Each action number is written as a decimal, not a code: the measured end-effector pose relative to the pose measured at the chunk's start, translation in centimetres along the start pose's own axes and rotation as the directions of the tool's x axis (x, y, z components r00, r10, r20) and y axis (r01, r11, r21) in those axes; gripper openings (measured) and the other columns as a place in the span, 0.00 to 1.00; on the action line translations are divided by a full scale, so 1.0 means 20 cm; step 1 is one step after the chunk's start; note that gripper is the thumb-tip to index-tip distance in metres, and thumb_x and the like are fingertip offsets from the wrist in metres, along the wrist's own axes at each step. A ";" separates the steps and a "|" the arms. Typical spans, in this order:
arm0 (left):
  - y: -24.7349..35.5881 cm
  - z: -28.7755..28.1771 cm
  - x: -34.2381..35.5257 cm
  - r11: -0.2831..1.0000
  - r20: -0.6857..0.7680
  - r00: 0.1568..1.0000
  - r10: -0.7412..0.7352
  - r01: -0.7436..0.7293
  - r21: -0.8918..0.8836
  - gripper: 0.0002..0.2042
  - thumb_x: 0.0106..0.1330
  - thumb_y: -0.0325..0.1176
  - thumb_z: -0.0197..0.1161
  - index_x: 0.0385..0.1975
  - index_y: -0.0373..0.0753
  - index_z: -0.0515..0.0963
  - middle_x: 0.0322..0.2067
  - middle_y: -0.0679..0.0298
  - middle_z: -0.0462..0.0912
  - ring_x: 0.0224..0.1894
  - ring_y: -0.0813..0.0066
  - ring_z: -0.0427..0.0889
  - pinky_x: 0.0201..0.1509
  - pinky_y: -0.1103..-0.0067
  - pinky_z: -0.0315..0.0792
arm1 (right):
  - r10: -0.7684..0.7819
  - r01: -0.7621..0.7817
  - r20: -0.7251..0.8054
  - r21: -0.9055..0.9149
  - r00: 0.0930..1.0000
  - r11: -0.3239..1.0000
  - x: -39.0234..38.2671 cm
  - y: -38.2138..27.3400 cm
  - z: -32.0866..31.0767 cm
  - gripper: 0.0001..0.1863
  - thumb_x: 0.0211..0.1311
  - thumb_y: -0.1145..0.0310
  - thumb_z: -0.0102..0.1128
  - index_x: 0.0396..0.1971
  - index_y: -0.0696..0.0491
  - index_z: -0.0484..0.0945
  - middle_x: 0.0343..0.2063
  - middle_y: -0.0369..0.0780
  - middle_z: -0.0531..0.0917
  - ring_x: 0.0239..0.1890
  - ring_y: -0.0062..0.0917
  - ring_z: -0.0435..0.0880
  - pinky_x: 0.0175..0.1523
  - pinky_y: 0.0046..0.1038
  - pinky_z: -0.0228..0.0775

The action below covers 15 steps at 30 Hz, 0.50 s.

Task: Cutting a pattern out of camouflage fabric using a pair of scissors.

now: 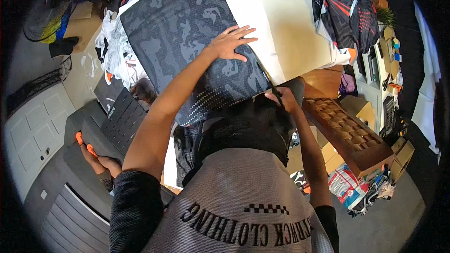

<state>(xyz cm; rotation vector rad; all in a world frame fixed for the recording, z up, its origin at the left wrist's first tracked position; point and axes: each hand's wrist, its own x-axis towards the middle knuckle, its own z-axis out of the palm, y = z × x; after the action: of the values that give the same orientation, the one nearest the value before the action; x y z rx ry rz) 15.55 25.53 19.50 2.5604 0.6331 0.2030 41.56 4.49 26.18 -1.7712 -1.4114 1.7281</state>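
A sheet of dark grey camouflage-patterned fabric (pixel 168 28) with white dotted printing lies over the work surface in front of me. My left hand (pixel 230 43) rests flat on its right part, fingers spread toward the white margin (pixel 262 42). At the near right corner, my right hand (pixel 287 99) is closed around dark-handled scissors (pixel 275 92). Their blades point up along the line between the dark print and the white margin. My fingers partly cover the handles.
White and black garments (pixel 117 49) pile up at the left, dark red-trimmed ones (pixel 344 9) at the far right. A wooden bench with a woven seat (pixel 347 126) stands to my right. Someone's legs in orange socks (pixel 96 157) rest on a grey sofa (pixel 77 126).
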 end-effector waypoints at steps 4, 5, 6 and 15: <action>0.00 -0.01 0.01 1.000 0.020 1.000 0.013 -0.013 -0.001 0.44 0.54 0.66 0.62 0.71 0.58 0.57 0.74 0.70 0.49 0.76 0.66 0.44 0.78 0.61 0.40 | -0.012 0.011 -0.012 -0.016 1.000 1.000 0.00 0.03 0.00 0.20 0.63 0.60 0.64 0.17 0.57 0.73 0.15 0.31 0.67 0.19 0.17 0.62 0.28 0.21 0.56; 0.00 -0.01 0.01 1.000 0.025 1.000 0.017 -0.017 0.001 0.45 0.54 0.66 0.62 0.72 0.58 0.56 0.74 0.70 0.48 0.76 0.65 0.44 0.78 0.60 0.40 | -0.017 0.017 -0.016 -0.022 1.000 1.000 0.00 0.04 0.01 0.20 0.63 0.60 0.64 0.17 0.57 0.72 0.15 0.30 0.67 0.19 0.17 0.62 0.28 0.21 0.56; 0.00 -0.01 0.01 1.000 0.027 0.999 0.017 -0.017 -0.001 0.45 0.54 0.66 0.62 0.72 0.58 0.56 0.74 0.70 0.48 0.76 0.65 0.44 0.78 0.60 0.40 | -0.016 0.015 -0.016 -0.021 1.000 1.000 0.00 0.03 0.01 0.20 0.63 0.60 0.64 0.17 0.57 0.72 0.15 0.30 0.67 0.19 0.17 0.62 0.28 0.21 0.56; -0.01 0.01 0.01 1.000 0.003 1.000 0.025 -0.025 -0.009 0.48 0.55 0.66 0.62 0.73 0.55 0.52 0.75 0.71 0.46 0.76 0.66 0.44 0.78 0.60 0.39 | -0.023 0.023 -0.036 0.011 0.999 1.000 0.00 0.04 0.03 0.22 0.63 0.59 0.65 0.14 0.54 0.69 0.14 0.30 0.64 0.19 0.17 0.60 0.26 0.22 0.54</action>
<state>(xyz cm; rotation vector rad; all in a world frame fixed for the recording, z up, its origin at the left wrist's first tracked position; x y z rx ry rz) 15.65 25.60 19.23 2.5604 0.5979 0.2100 41.30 3.79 25.44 -1.7639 -1.3998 1.6812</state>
